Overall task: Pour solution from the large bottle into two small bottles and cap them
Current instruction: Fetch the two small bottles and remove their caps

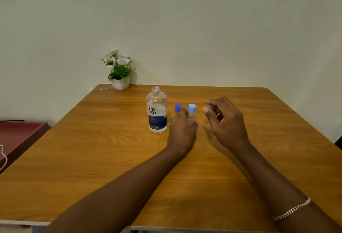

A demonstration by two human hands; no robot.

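Large bottle [156, 109] upright, uncapped, at 10 o'clock from left hand [182, 131]. Dark-blue cap [178, 107] on table [92, 149] just beside it at 3 o'clock. Left hand grips capped small bottle [192, 114] low down. Right hand [224, 119] at 3 o'clock pinches light-blue cap [209, 105] over second small bottle [207, 126], which is mostly hidden.

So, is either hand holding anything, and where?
Left hand holds the capped small bottle by its lower body; right hand hides the second bottle's top, so cannot tell.
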